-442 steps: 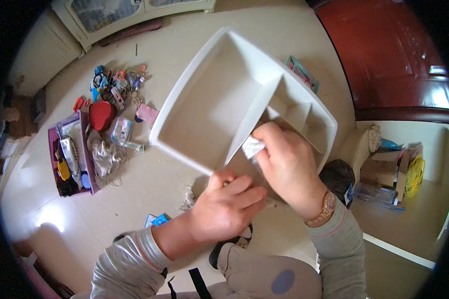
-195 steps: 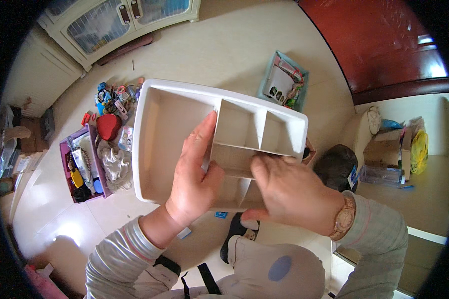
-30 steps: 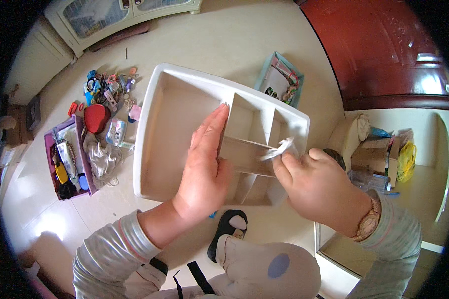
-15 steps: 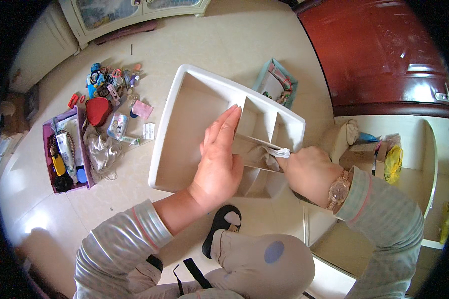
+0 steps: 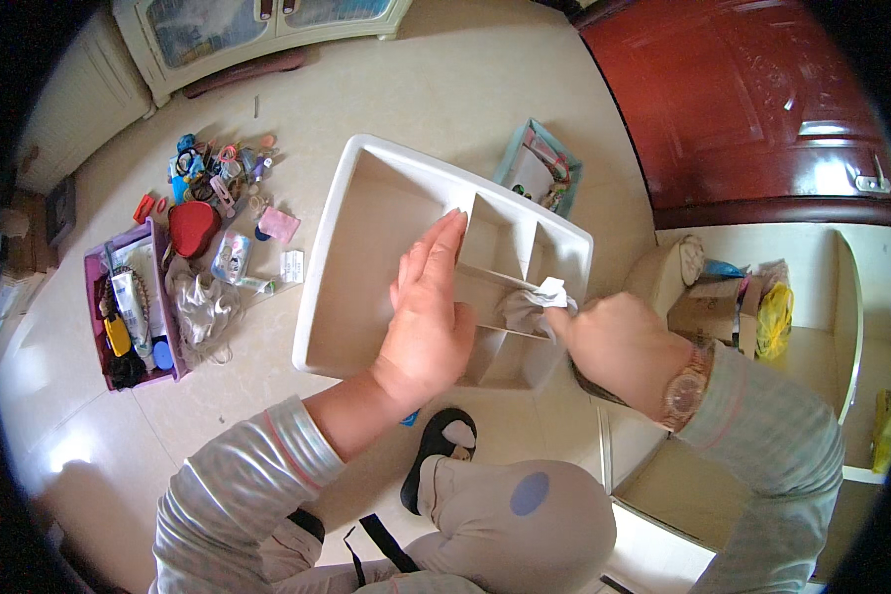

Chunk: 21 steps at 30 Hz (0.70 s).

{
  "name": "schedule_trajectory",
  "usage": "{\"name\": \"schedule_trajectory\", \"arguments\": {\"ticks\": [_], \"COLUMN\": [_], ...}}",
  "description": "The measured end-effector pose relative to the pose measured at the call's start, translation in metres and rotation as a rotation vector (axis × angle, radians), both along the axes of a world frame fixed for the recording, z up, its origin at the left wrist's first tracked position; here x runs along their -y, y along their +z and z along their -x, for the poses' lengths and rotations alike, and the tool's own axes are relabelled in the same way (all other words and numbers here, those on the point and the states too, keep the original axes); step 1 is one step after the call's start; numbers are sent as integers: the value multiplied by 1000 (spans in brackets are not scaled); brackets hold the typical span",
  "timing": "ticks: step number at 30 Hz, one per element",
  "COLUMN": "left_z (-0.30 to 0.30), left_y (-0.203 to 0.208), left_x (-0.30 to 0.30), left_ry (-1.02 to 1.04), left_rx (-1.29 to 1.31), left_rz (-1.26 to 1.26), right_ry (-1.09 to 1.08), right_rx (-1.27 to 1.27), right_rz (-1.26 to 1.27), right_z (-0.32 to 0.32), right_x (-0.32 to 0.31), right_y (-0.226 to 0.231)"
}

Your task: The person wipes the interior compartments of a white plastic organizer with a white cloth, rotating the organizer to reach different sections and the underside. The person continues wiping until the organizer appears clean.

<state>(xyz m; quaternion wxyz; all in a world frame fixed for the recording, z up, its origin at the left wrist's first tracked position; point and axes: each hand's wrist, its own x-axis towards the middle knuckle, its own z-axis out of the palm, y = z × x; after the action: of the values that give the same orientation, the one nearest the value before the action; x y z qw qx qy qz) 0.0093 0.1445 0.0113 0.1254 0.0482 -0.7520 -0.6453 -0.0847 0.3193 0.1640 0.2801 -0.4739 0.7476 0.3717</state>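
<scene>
A white divided storage box [image 5: 339, 247] is tilted in front of me, with one large compartment on the left and several small ones on the right. My left hand [image 5: 428, 307] lies flat against the inner divider, its fingers stretched out and together, holding nothing. At the box's right side, my right hand [image 5: 619, 342] is closed on a crumpled white tissue [image 5: 530, 305]. The tissue sits in the middle small compartment, against the divider walls. A watch [image 5: 685, 388] is on my right wrist.
On the floor at left are a purple basket [image 5: 175, 327] of toiletries, a red heart-shaped case [image 5: 194, 229] and a heap of hair ties [image 5: 213, 173]. A teal tray [image 5: 510, 163] lies beyond the box. An open cabinet shelf [image 5: 812, 297] with a cardboard box [image 5: 708, 312] is at right.
My right hand has shifted slightly right and down with the tissue, more of which now shows. The box has moved slightly left in view; my left hand stays against the divider.
</scene>
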Motion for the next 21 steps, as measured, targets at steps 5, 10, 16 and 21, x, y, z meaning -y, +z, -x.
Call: {"name": "schedule_trajectory", "arguments": {"ticks": [5, 10, 16, 21], "left_z": [-4, -10, -18, -32], "left_y": [0, 0, 2, 9], "left_x": [5, 6, 10, 11], "left_ry": [-24, -45, -70, -126], "left_rx": [2, -43, -75, -45], "left_rz": [-13, -57, -28, -42], "right_ry": [-16, -187, -870, -521], "right_rx": [-254, -156, -90, 91], "right_rz": [235, 791, 968, 1070], "right_z": [5, 13, -8, -26], "right_x": [-17, -42, -74, -67], "right_y": [39, 50, 39, 23]}}
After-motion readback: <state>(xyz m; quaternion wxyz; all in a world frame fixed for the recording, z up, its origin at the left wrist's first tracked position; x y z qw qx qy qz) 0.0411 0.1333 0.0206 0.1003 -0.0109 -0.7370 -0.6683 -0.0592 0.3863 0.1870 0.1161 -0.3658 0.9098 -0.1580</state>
